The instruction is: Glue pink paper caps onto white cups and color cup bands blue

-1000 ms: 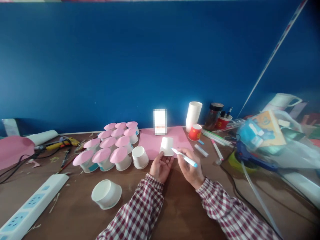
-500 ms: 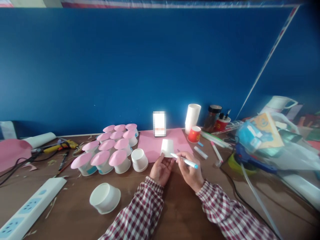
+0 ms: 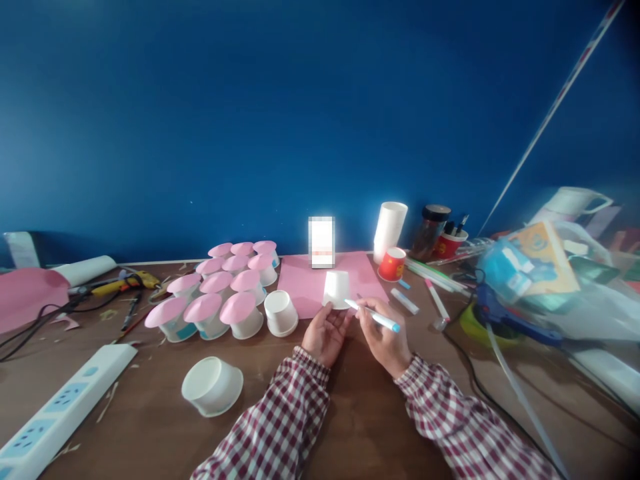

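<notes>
Upside down, a white paper cup (image 3: 337, 289) is held at its rim by the fingers of my left hand (image 3: 326, 335), over the near edge of a pink sheet (image 3: 303, 277). My right hand (image 3: 384, 339) grips a marker pen (image 3: 376, 315) with a white barrel and light blue end. The pen's tip points left, at the lower right of the cup; whether it touches is too small to tell. Left of my hands, another upturned white cup (image 3: 281, 313) stands beside several cups topped with pink paper discs (image 3: 241, 308).
A wider white tub (image 3: 213, 387) and a power strip (image 3: 60, 417) lie at the near left, a yellow glue gun (image 3: 125, 283) behind. At the right stand stacked white cups (image 3: 390, 230), a red cup (image 3: 393, 264) and a jar (image 3: 431, 232). A bright phone screen (image 3: 321, 241) stands behind the sheet.
The whole view has shifted slightly, with things on the table a little higher in the frame. Both hands keep their hold on the cup and the marker pen, with hardly any movement.
</notes>
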The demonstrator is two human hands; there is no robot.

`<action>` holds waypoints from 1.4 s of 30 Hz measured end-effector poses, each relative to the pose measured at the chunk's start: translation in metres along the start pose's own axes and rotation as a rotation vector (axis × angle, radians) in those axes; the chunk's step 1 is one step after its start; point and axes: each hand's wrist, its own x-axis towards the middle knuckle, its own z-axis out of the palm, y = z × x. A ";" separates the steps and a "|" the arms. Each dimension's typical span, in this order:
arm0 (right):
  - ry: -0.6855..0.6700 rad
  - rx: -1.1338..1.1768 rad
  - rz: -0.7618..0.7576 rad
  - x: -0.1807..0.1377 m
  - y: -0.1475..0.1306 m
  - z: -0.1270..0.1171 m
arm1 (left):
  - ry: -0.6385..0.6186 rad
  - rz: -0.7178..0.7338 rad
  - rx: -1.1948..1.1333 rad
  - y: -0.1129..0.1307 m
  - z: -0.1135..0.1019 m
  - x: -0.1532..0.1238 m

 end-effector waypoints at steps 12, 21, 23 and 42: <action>0.023 -0.006 -0.001 0.001 0.000 -0.001 | 0.028 -0.023 -0.009 -0.001 0.002 -0.002; 0.032 -0.031 -0.019 0.002 -0.001 -0.002 | 0.030 -0.035 -0.002 -0.002 0.002 -0.002; 0.035 -0.036 -0.016 0.002 -0.001 -0.002 | 0.030 -0.033 -0.003 -0.002 0.002 -0.003; 0.041 -0.041 -0.030 0.003 -0.002 -0.002 | 0.034 -0.031 -0.023 -0.003 0.000 -0.001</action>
